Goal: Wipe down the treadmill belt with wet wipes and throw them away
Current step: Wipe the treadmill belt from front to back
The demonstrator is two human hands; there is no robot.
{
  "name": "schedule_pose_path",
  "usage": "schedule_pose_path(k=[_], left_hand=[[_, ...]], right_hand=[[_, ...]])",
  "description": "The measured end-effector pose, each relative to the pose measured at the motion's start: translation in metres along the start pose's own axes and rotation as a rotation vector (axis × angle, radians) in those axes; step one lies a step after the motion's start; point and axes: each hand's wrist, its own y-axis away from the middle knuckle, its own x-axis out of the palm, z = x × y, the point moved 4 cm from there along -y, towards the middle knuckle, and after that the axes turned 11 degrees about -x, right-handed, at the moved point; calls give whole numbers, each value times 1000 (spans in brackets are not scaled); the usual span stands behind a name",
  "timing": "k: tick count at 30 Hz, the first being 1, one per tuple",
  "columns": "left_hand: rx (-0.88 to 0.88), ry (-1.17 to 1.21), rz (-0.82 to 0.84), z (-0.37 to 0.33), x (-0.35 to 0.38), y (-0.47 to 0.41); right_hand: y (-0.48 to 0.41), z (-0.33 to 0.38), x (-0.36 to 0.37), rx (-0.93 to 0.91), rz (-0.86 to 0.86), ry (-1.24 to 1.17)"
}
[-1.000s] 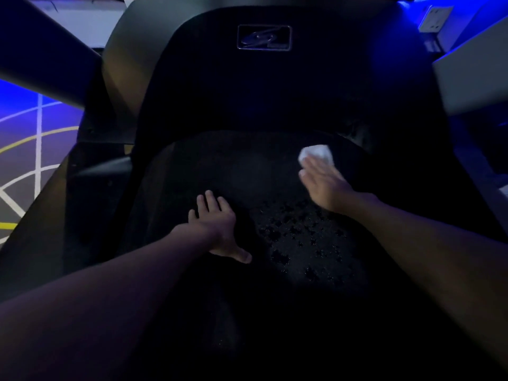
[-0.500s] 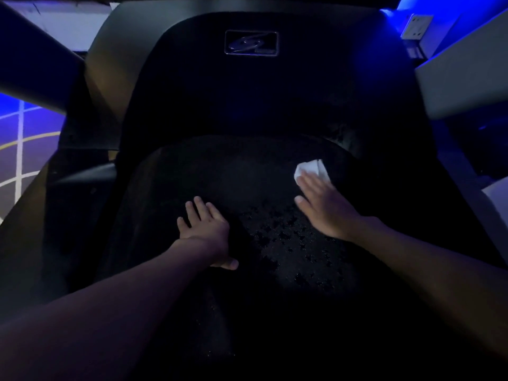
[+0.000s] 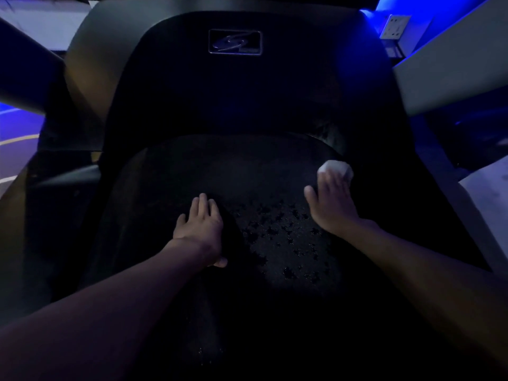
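Treadmill belt (image 3: 178,174), black and finely textured, fills the middle of the view and runs up under a black moulded motor cover (image 3: 233,100). The cover bears a rectangular silver logo badge (image 3: 235,42). Dark wet patches (image 3: 275,229) speckle the belt between the two hands.

Left hand (image 3: 200,229): palm down on the belt, fingers straight and close together, thumb stretched out toward the person. It holds nothing. Its place on the belt is about the same as half a second ago.

Right hand (image 3: 330,204): palm down, fingers extended and laid flat over a white crumpled wet wipe (image 3: 336,167), pressing it onto the belt. The fingers are motion-blurred; no curl around the wipe is visible.

Wet wipe location: on the belt at its far right edge, just beside the dark side rail, showing beyond the fingertips. Half a second ago it lay further in from that edge, so wipe and hand have travelled to the right. The fingers now point more straight ahead.

A white wall socket (image 3: 395,26) sits at the upper right under blue light. The badge lies further left in the view than before.
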Motion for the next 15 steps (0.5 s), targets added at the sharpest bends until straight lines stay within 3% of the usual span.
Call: schedule_pose_path(k=[3, 7, 10, 12, 15], left_hand=[[1, -15, -10, 0, 1, 0], [-7, -26, 0, -3, -1, 3], [-14, -38, -2, -4, -2, 4], [-15, -40, -6, -3, -2, 4], [-22, -33, -10, -3, -2, 4]], right_hand=[[9, -8, -4, -160, 44, -29], [15, -9, -2, 90, -58, -36], [32, 25, 12, -234, 2, 49], [36, 15, 7, -313, 19, 69], [27, -3, 1, 17, -74, 12]])
